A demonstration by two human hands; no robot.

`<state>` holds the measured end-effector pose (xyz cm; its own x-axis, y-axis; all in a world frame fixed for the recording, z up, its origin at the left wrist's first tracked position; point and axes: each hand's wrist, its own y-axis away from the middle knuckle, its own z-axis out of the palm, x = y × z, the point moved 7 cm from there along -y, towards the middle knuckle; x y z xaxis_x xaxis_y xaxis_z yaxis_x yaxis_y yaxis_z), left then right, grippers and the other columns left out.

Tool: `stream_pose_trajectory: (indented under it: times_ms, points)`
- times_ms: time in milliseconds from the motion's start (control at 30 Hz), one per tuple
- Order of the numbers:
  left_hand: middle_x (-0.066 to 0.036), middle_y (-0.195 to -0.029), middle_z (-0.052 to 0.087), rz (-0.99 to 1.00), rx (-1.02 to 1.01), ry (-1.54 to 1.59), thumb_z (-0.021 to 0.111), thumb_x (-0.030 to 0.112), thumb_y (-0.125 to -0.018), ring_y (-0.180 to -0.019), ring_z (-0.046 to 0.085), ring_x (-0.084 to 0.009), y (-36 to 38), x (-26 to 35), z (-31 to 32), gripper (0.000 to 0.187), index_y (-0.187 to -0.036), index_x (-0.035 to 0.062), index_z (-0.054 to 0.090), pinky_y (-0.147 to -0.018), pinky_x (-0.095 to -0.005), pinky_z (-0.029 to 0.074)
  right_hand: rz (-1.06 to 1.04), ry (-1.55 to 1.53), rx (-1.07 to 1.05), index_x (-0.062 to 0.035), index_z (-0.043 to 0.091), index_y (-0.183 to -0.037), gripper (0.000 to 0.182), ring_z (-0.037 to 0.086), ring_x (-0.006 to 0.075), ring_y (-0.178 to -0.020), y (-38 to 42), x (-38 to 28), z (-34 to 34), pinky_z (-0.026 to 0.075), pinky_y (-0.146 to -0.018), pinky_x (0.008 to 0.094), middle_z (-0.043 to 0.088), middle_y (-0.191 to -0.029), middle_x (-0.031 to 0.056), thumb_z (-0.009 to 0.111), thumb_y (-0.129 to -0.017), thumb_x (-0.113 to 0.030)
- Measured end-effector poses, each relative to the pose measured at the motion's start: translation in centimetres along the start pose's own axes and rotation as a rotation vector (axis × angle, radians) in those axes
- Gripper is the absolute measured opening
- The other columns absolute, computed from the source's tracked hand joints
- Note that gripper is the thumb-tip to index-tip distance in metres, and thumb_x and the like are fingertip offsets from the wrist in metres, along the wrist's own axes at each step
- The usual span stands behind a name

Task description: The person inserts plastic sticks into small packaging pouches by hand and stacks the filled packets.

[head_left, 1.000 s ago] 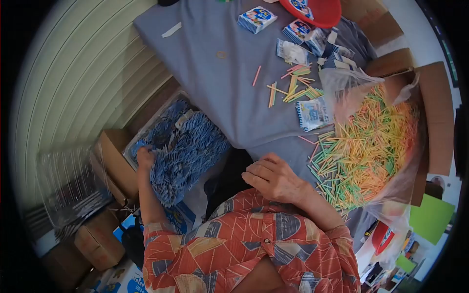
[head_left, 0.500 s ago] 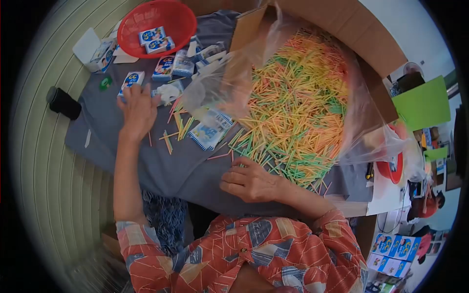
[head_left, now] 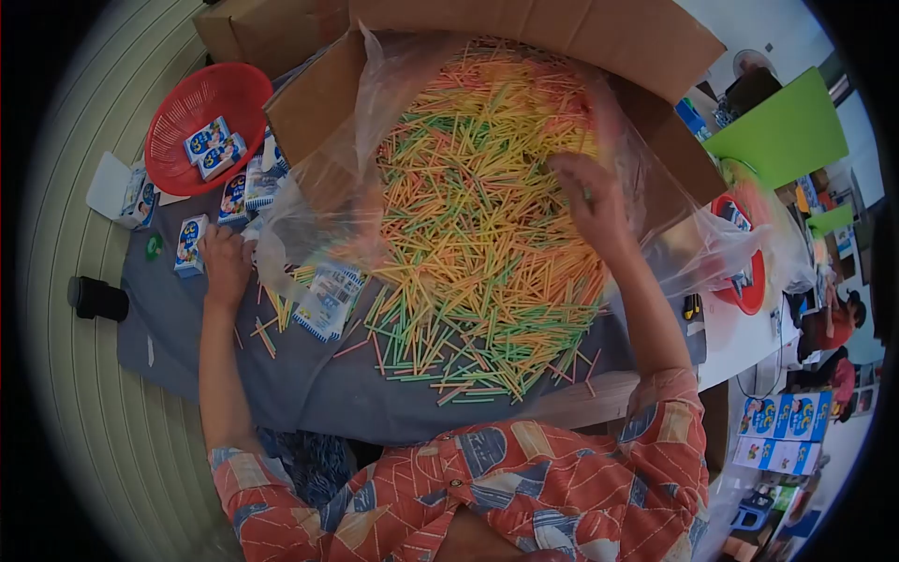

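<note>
My left hand (head_left: 227, 267) rests on the grey cloth with bent fingers, just right of a small blue-and-white box (head_left: 190, 245); anything under its fingertips is hidden. My right hand (head_left: 596, 208) is over the right side of a big heap of short coloured sticks (head_left: 487, 225), with curved fingers and thumb apart, and no stick shows in it. The heap lies in a clear plastic bag (head_left: 328, 211) inside an open cardboard box (head_left: 318, 98). A blue-and-white printed packet (head_left: 330, 300) lies between my hands, with loose sticks around it.
A red basket (head_left: 167, 131) holding small boxes stands at the back left. An open white carton (head_left: 114, 187), a green round item (head_left: 154, 247) and a black cylinder (head_left: 96, 299) are at left. Another red basket (head_left: 752, 295) is at right. People sit farther off at right.
My right hand has moved from the front edge of the heap up to its right side. The view has shifted; more sticks now lie spread at the front. My left hand stays near the small box.
</note>
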<state>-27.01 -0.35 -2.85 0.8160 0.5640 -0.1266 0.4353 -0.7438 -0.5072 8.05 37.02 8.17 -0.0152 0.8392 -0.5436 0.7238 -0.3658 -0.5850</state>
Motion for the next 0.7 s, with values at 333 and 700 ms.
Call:
stream_pose_trajectory:
  times_ms: [333,700]
  points:
    - [-0.011,-0.103,0.063,-0.279,0.227,0.251,0.076,0.01,-0.08,-0.104,0.054,-0.0288,6.2,4.2,-10.7,0.023,-0.102,0.004,0.071,-0.091,-0.0427,0.043,-0.28,0.75,0.008,-0.002,0.066,-0.11,0.034,0.058,0.0343,-0.111,-2.3,4.1,-4.2,0.049,-0.087,0.0424,0.063,-0.118,0.0131,0.06,-0.077,0.002]
    - [-0.006,-0.097,0.065,-0.186,0.108,0.467,0.078,0.003,-0.072,-0.095,0.057,-0.0271,8.4,16.9,-13.7,0.023,-0.093,0.0041,0.071,-0.086,-0.0401,0.041,-0.049,1.327,-0.221,-0.0065,0.059,-0.124,0.044,0.049,0.032,-0.112,-3.8,9.3,-1.2,0.043,-0.089,0.0508,0.052,-0.127,0.0131,0.058,-0.08,-0.012]
